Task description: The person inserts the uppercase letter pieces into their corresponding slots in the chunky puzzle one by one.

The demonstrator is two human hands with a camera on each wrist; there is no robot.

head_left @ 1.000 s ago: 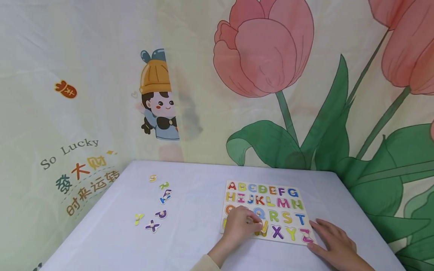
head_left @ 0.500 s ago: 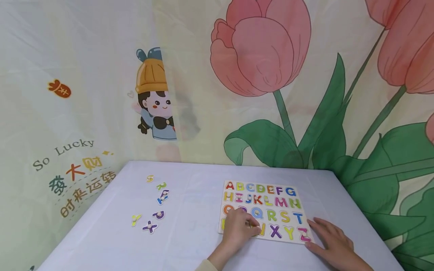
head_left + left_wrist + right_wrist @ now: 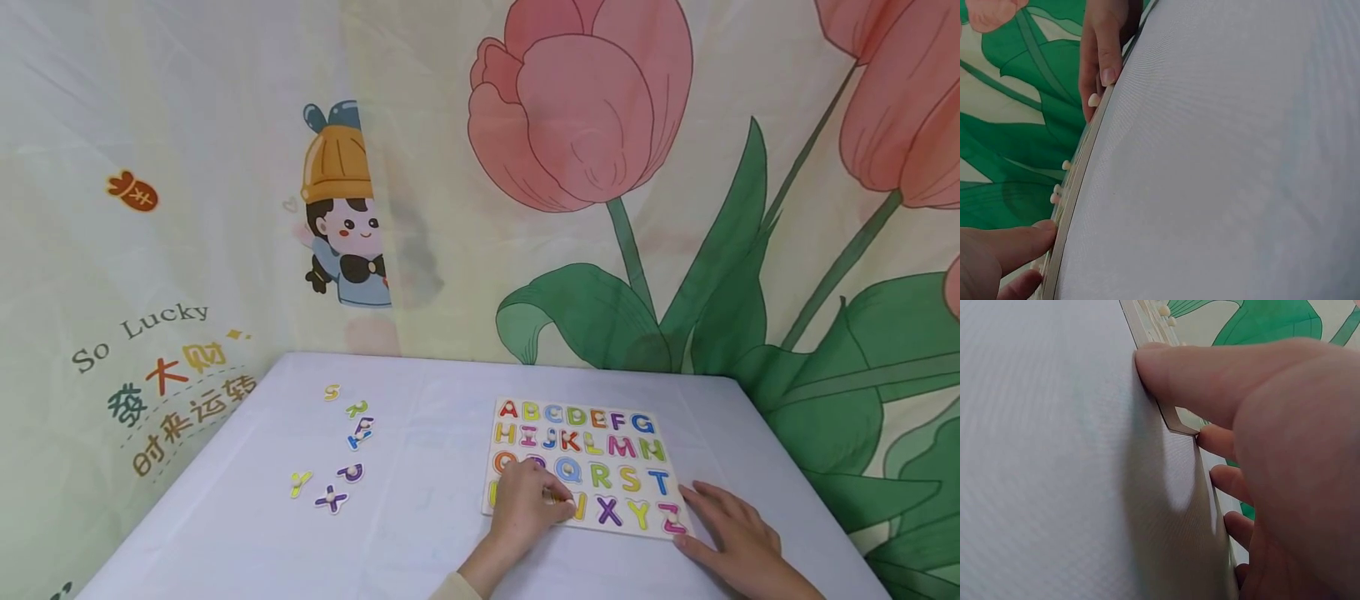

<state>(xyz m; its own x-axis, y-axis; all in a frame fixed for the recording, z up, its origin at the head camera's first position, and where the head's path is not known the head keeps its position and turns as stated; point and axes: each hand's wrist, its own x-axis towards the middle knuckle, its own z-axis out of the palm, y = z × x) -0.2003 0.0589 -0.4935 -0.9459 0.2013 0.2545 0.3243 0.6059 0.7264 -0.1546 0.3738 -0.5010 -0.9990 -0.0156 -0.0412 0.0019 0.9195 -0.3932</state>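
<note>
A pale alphabet puzzle board [image 3: 637, 533] lies on the white table, its letters in rows. My left hand [image 3: 521, 504] is over its lower left part, thumb and fingertips pinching the yellow letter W piece [image 3: 581, 510], which sits at its place in the bottom row. The hand hides most of that letter and its neighbours. My right hand [image 3: 735, 533] rests at the board's lower right corner, fingers stretched along the right side beside the pink Z piece [image 3: 672, 519]. In the right wrist view the thumb [image 3: 1172, 369] touches the board's front edge.
Loose letter pieces lie left of the board: yellow S [image 3: 332, 392], green R [image 3: 357, 409], purple F [image 3: 364, 425], blue T [image 3: 358, 437], purple P [image 3: 350, 472], yellow Y [image 3: 300, 483] and purple X [image 3: 331, 499]. A printed cloth [image 3: 442, 167] hangs behind the table.
The W piece, raised and tilted in my left fingers a second ago, is now lower, at the bottom row. My left hand has shifted only slightly; the right hand keeps its place.
</note>
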